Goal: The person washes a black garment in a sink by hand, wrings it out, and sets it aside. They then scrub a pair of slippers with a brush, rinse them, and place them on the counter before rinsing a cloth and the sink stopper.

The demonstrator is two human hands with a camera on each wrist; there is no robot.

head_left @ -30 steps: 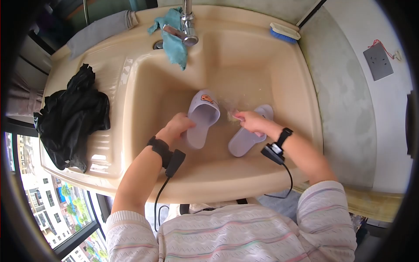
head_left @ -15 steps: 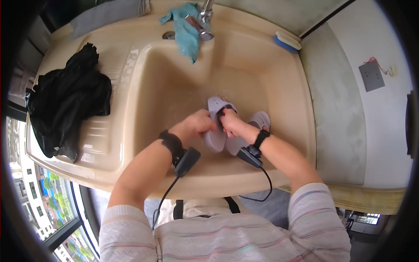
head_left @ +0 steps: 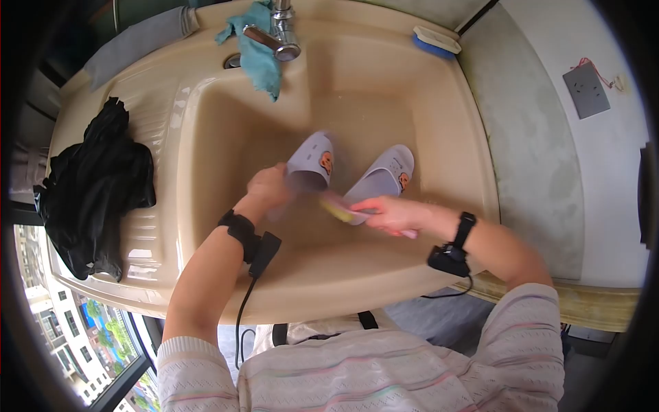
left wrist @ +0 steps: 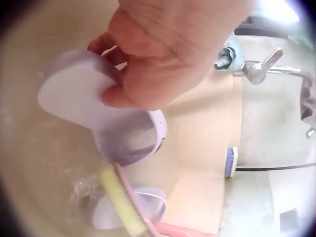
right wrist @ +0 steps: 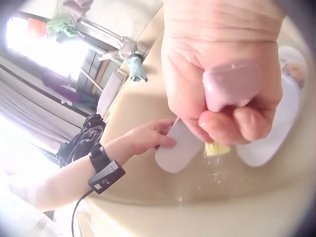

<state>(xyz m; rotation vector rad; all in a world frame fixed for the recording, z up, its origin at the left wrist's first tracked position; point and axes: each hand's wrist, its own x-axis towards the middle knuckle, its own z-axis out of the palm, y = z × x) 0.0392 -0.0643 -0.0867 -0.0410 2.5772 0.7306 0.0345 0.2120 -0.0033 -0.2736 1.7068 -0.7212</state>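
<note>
In the head view my left hand grips a lilac slipper by its heel end and holds it tilted above the beige sink. My right hand is curled round the pink handle of a scrub brush, whose yellow bristles sit just under the held slipper. A second lilac slipper with an orange badge lies on the sink floor to the right. The left wrist view shows my left hand pinching the slipper with the brush below. From the right wrist, my right hand grips the handle.
A faucet with a teal cloth draped under it stands at the back of the sink. On the left drainboard lies a black cloth, with a grey cloth behind. A blue brush rests on the back right rim.
My hands were together on the slipper half a second ago. Now the right hand has drawn back to the right with the brush, and the left hand has turned the slipper strap side up.
</note>
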